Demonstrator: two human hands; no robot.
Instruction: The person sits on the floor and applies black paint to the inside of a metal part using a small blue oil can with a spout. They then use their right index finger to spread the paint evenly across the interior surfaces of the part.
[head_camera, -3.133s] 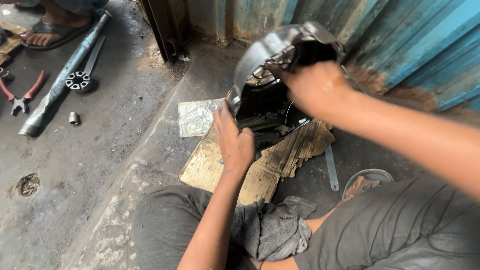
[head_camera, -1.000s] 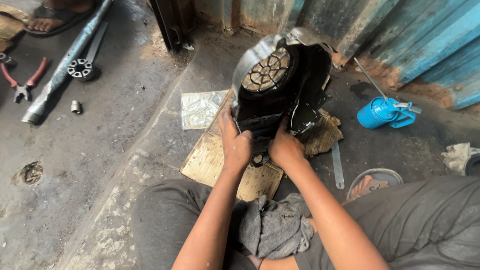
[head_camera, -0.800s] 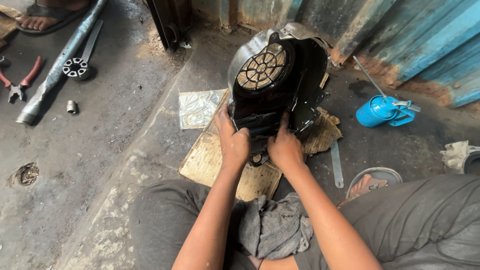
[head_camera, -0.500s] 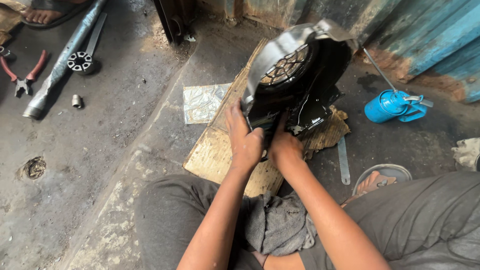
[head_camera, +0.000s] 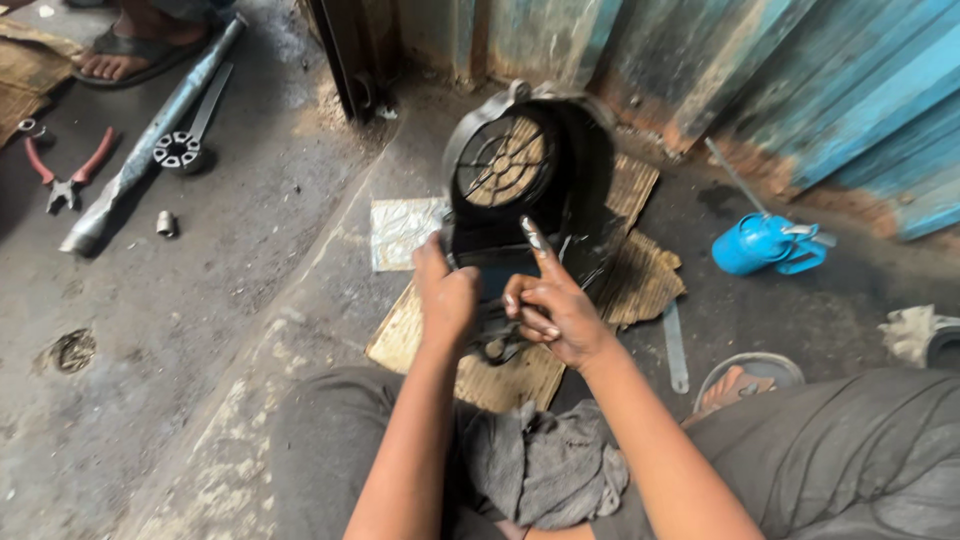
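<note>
A black engine cover with a round grilled fan opening (head_camera: 520, 175) stands upright on a piece of worn cardboard (head_camera: 480, 370) on the concrete floor. My left hand (head_camera: 447, 295) grips the cover's lower left edge, fingers closed on it. My right hand (head_camera: 548, 310) is at the lower right of the cover, index finger pointing up against it, the other fingers curled. Whether the right hand holds a small part I cannot tell. A grey rag (head_camera: 545, 465) lies on my lap below both hands.
A blue oil can (head_camera: 765, 243) lies right of the cover by the blue corrugated wall (head_camera: 850, 90). A flat metal strip (head_camera: 675, 345) lies near my sandalled foot (head_camera: 745, 380). At far left are red-handled pliers (head_camera: 65, 175), a long metal shaft (head_camera: 150, 130), a small socket (head_camera: 166, 223) and another person's foot (head_camera: 125, 50).
The cover was tilted and turned in my hands; it now stands upright with the grille facing me. My right hand came down from its top to its lower edge, finger now raised.
</note>
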